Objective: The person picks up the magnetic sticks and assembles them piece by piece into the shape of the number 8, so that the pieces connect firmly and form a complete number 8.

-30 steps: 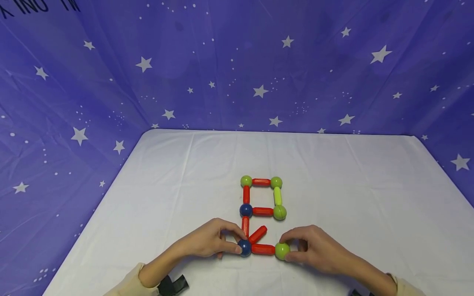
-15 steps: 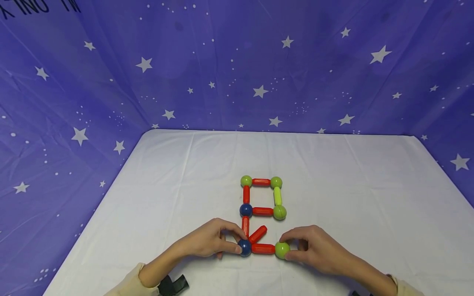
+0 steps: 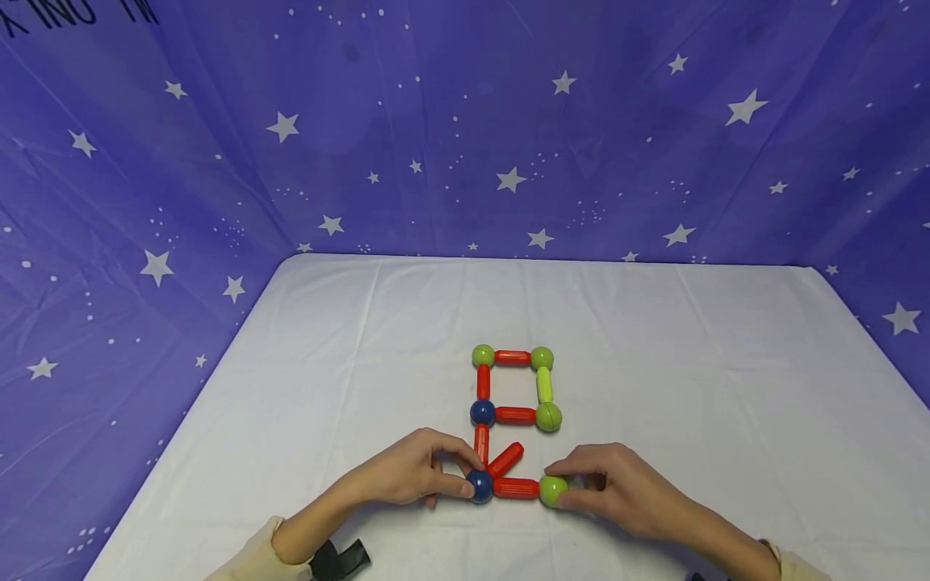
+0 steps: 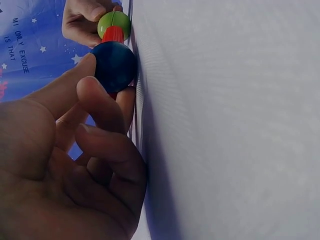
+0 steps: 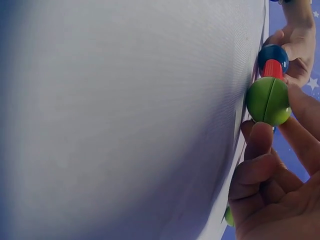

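My left hand [image 3: 414, 468] pinches a blue ball [image 3: 479, 486] between thumb and fingers, at the near left corner of a flat figure of balls and rods. From this ball a red rod [image 3: 517, 488] runs right to a green ball [image 3: 554, 491], which my right hand [image 3: 625, 488] holds by thumb and fingertips. Another red rod [image 3: 506, 460] slants up from the blue ball, its far end touching no ball. A third red rod [image 3: 481, 444] leads up to a second blue ball [image 3: 483, 412]. Both wrist views show the held blue ball [image 4: 115, 66] and green ball [image 5: 268, 101] close up.
Beyond my hands, the figure continues as a square with several green balls [image 3: 542, 358], red rods [image 3: 513, 357] and a light green rod [image 3: 545, 386]. It lies on a white-covered table [image 3: 327, 339]. A purple star-patterned cloth [image 3: 436, 121] stands behind and at the sides.
My right index finger has shifted slightly left over the green ball, and that ball has crept a little left. My left hand and the rest of the figure look unmoved.
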A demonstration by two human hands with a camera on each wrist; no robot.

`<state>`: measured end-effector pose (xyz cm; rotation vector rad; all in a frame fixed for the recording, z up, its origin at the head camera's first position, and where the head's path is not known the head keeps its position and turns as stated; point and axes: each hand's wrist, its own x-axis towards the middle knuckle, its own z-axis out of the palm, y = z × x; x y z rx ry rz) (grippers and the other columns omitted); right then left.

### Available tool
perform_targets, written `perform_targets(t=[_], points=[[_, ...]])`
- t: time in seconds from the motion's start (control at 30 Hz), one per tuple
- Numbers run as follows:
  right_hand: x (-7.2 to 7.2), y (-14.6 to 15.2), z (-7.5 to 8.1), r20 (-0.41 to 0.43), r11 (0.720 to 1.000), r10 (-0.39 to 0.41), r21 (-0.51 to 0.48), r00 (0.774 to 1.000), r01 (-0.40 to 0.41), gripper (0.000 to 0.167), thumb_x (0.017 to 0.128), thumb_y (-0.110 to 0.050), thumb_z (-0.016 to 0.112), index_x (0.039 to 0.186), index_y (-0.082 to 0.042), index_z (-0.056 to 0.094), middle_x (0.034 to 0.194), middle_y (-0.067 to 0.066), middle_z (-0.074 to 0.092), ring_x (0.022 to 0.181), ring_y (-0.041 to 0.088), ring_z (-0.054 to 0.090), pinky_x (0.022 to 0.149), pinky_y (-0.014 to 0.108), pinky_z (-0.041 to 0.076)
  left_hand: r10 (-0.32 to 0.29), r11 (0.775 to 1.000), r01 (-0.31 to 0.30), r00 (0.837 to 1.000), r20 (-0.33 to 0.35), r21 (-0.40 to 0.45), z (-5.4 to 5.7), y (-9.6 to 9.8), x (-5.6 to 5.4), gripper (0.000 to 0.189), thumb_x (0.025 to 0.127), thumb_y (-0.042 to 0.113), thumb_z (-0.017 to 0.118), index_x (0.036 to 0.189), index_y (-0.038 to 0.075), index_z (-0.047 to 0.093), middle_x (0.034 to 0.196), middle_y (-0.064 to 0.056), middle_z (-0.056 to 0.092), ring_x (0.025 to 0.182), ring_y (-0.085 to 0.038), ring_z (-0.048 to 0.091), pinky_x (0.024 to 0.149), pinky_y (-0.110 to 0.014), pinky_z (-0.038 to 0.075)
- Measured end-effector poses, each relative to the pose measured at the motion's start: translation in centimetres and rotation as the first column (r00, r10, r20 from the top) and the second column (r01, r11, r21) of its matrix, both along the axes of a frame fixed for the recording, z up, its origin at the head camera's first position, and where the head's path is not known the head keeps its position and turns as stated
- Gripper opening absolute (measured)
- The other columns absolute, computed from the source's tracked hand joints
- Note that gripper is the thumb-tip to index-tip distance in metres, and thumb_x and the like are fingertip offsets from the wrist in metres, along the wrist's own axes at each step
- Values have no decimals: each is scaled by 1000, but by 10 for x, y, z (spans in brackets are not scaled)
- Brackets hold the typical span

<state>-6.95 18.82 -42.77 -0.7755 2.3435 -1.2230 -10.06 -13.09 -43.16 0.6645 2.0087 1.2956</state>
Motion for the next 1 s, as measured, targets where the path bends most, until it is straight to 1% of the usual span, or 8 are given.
perform_targets(t=[0.2, 0.37, 0.57, 0.63, 0.7, 0.77, 0.87, 1.0], points=[[-4, -7, 4, -47, 999, -32, 4, 998, 33, 32, 90, -35, 73, 115, -14, 73, 97, -13, 68, 68, 6, 55, 58, 23, 48, 1, 1000, -1, 1000, -1, 1, 0, -1, 0, 21, 87, 16, 77, 108, 17, 73, 93, 7, 68, 44, -15, 53, 46, -21, 45], [-12, -19, 9, -53, 999, -34, 31, 998, 36, 33, 90, -33, 73, 116, -13, 72, 103, -9, 69, 68, 6, 54, 59, 24, 48, 0, 1000, 0, 1000, 2, 4, 0, -1, 0, 21, 87, 15, 77, 108, 17, 73, 93, 6, 68, 45, -15, 53, 46, -21, 45], [-22, -37, 13, -60, 994, -38, 105, 997, 44, 31, 89, -28, 75, 116, -13, 73, 87, -14, 65, 63, 8, 52, 57, 25, 46, -4, 1000, 4, 1000, 3, 14, -1, -1, -1, 20, 87, 16, 77, 107, 18, 73, 93, 6, 68, 45, -15, 53, 46, -21, 46], [-24, -41, 13, -59, 991, -41, 128, 997, 48, 33, 88, -28, 75, 117, -13, 72, 87, -15, 65, 62, 9, 52, 57, 25, 46, -6, 1000, 6, 1000, 1, 16, -1, -1, 0, 20, 87, 16, 77, 106, 18, 73, 93, 6, 69, 45, -15, 53, 46, -22, 46], [-27, -44, 12, -58, 989, -42, 139, 997, 50, 34, 88, -27, 75, 119, -13, 72, 91, -15, 65, 62, 9, 52, 58, 26, 46, -8, 1000, 8, 1000, -2, 17, -1, -1, 0, 19, 87, 16, 77, 106, 18, 73, 93, 7, 69, 45, -15, 53, 46, -22, 46], [-29, -47, 11, -52, 989, -41, 139, 998, 48, 35, 88, -27, 76, 119, -12, 71, 96, -15, 66, 65, 9, 52, 60, 26, 47, -9, 1000, 9, 1000, -7, 17, -2, -1, -1, 19, 87, 16, 77, 106, 18, 73, 93, 7, 69, 45, -15, 53, 46, -22, 46], [-32, -51, 10, -36, 992, -32, 122, 999, 37, 34, 88, -25, 76, 119, -12, 71, 97, -13, 65, 68, 11, 53, 62, 26, 48, -11, 1000, 11, 1000, -13, 19, -2, -1, -1, 20, 87, 17, 77, 106, 18, 73, 93, 7, 69, 45, -14, 53, 46, -21, 46], [-34, -54, 7, -24, 994, -21, 109, 999, 23, 31, 88, -20, 76, 117, -12, 72, 90, -14, 63, 69, 12, 53, 62, 26, 47, -13, 1000, 13, 1000, -14, 26, -2, -2, -1, 20, 87, 17, 77, 107, 17, 73, 94, 7, 69, 46, -13, 52, 46, -21, 46]])
